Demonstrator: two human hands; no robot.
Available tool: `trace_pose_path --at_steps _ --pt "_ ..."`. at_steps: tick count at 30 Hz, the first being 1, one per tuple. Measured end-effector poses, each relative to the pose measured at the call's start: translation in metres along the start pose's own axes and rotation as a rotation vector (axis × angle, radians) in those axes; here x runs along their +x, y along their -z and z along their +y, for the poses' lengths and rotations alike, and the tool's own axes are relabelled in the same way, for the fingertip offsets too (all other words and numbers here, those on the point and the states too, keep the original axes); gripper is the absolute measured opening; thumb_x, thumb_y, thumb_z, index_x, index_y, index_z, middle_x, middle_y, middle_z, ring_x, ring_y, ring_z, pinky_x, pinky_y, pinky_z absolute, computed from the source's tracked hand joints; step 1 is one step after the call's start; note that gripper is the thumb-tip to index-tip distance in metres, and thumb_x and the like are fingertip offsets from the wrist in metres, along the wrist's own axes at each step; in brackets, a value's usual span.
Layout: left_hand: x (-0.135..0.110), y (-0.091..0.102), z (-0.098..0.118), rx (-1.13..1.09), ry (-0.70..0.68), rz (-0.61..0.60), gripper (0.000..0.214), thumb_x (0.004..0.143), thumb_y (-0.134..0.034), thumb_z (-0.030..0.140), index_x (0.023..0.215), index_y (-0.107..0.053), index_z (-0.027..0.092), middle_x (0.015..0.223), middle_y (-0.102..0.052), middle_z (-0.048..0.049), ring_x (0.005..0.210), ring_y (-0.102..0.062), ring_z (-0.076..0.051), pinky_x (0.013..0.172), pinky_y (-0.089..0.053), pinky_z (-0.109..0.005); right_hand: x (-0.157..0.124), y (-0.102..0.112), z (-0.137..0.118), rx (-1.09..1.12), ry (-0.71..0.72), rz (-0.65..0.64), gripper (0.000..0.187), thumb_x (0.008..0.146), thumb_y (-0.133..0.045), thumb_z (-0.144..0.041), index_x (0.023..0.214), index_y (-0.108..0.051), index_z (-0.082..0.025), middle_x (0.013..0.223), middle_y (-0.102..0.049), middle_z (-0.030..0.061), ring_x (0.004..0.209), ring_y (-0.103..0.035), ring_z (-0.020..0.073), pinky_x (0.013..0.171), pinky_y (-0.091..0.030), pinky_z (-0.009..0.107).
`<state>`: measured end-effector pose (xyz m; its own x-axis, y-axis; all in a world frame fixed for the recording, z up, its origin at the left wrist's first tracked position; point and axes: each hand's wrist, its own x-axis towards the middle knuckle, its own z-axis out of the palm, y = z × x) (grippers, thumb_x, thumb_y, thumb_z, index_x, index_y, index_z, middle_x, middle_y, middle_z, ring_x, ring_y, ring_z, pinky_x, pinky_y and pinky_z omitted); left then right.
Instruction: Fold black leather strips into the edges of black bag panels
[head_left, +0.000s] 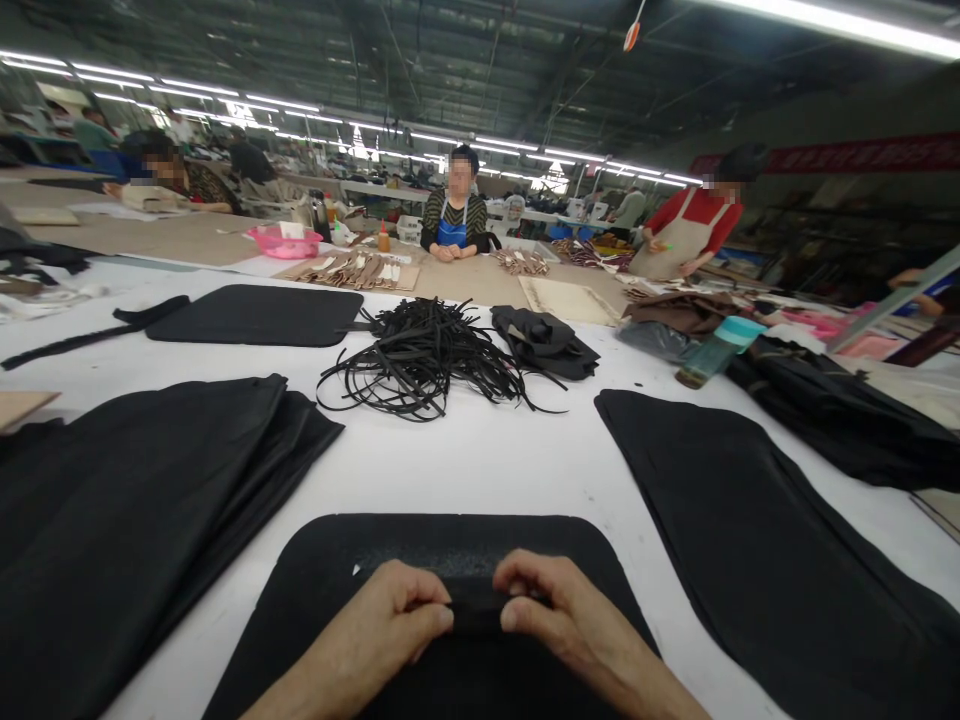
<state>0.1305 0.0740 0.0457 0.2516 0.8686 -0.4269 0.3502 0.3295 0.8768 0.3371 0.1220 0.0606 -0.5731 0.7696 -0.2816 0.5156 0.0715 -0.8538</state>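
Note:
A black rounded fabric panel (465,540) lies on the white table right in front of me. My left hand (386,620) and my right hand (555,605) rest side by side on its near middle. Both have their fingers curled and pinched on a folded black strip (476,605) that runs between them across the panel. The thumbs press down on that strip from either side.
Stacked black fabric (135,500) lies left, a long black panel (757,530) right. A tangle of black straps (420,360), another panel (255,315), a folded black bundle (544,340) and a teal-capped bottle (716,350) sit further back. Other people work at far tables.

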Motion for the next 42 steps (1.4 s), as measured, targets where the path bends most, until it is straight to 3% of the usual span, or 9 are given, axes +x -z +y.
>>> trace_pose_path --at_steps 1,3,9,14,20,26,35,42 --pt "-0.002 0.003 0.002 0.06 -0.011 0.02 0.02 0.073 -0.046 0.031 0.058 -0.05 0.018 0.049 -0.039 0.0064 0.048 -0.033 -0.01 0.046 -0.023 -0.023 -0.001 0.003 0.004 -0.04 -0.002 -0.006 0.006 0.076 -0.054 -0.024 0.074 -0.057 -0.021 0.067 -0.048 -0.0051 0.066 -0.045 0.0116 0.059 -0.031 0.021" --pt "-0.006 0.01 0.004 0.139 -0.031 0.045 0.02 0.073 -0.045 0.028 0.057 -0.05 0.018 0.05 -0.039 0.0062 0.05 -0.035 -0.01 0.048 -0.024 -0.023 -0.002 0.008 0.012 -0.086 -0.012 0.002 0.019 0.08 -0.048 -0.027 0.063 -0.051 -0.019 0.06 -0.043 -0.005 0.062 -0.042 0.0114 0.058 -0.03 0.022" --pt "-0.013 0.04 -0.01 0.257 -0.056 0.169 0.024 0.075 -0.043 0.027 0.055 -0.05 0.018 0.051 -0.045 0.0051 0.054 -0.041 -0.011 0.053 -0.028 -0.023 -0.001 0.029 0.04 -0.194 -0.036 0.111 0.02 0.081 -0.043 -0.032 0.066 -0.049 -0.02 0.065 -0.046 -0.0025 0.066 -0.043 0.0146 0.061 -0.032 0.024" --pt "-0.015 0.058 -0.023 0.145 -0.042 0.317 0.019 0.073 -0.044 0.027 0.065 -0.059 0.018 0.057 -0.054 0.0028 0.058 -0.048 -0.013 0.056 -0.034 -0.023 0.007 0.043 0.072 -0.11 -0.123 0.1 0.023 0.077 -0.045 -0.04 0.069 -0.054 -0.021 0.061 -0.044 -0.0026 0.061 -0.042 0.0149 0.057 -0.032 0.025" --pt "-0.003 0.062 -0.036 0.047 0.057 0.454 0.016 0.066 -0.044 0.028 0.066 -0.055 0.016 0.057 -0.057 0.0012 0.046 -0.048 -0.011 0.046 -0.033 -0.022 0.015 0.042 0.09 -0.009 -0.253 0.193 0.035 0.069 -0.05 -0.054 0.058 -0.047 -0.021 0.05 -0.032 -0.0051 0.048 -0.031 0.0116 0.048 -0.022 0.026" --pt "0.005 0.066 -0.054 0.11 0.142 0.55 0.013 0.064 -0.05 0.032 0.059 -0.047 0.019 0.044 -0.043 0.007 0.037 -0.039 -0.01 0.039 -0.026 -0.022 0.019 0.035 0.096 0.054 -0.285 0.189 0.038 0.068 -0.05 -0.058 0.058 -0.044 -0.022 0.049 -0.032 -0.0057 0.045 -0.03 0.0106 0.046 -0.019 0.026" --pt "0.007 0.067 -0.053 0.342 0.142 0.542 0.011 0.065 -0.045 0.018 0.056 -0.051 0.019 0.05 -0.05 0.0048 0.052 -0.046 -0.012 0.052 -0.029 -0.023 0.025 0.037 0.127 -0.088 -0.278 0.22 0.039 0.073 -0.046 -0.058 0.065 -0.049 -0.02 0.047 -0.032 -0.0061 0.045 -0.034 0.0115 0.045 -0.023 0.025" --pt "0.012 0.068 -0.06 0.447 0.167 0.545 0.011 0.066 -0.047 0.018 0.058 -0.054 0.019 0.055 -0.053 0.0038 0.058 -0.05 -0.013 0.055 -0.03 -0.024 0.022 0.033 0.122 -0.127 -0.274 0.265 0.038 0.075 -0.042 -0.056 0.065 -0.049 -0.02 0.046 -0.032 -0.0063 0.045 -0.035 0.0119 0.046 -0.024 0.025"
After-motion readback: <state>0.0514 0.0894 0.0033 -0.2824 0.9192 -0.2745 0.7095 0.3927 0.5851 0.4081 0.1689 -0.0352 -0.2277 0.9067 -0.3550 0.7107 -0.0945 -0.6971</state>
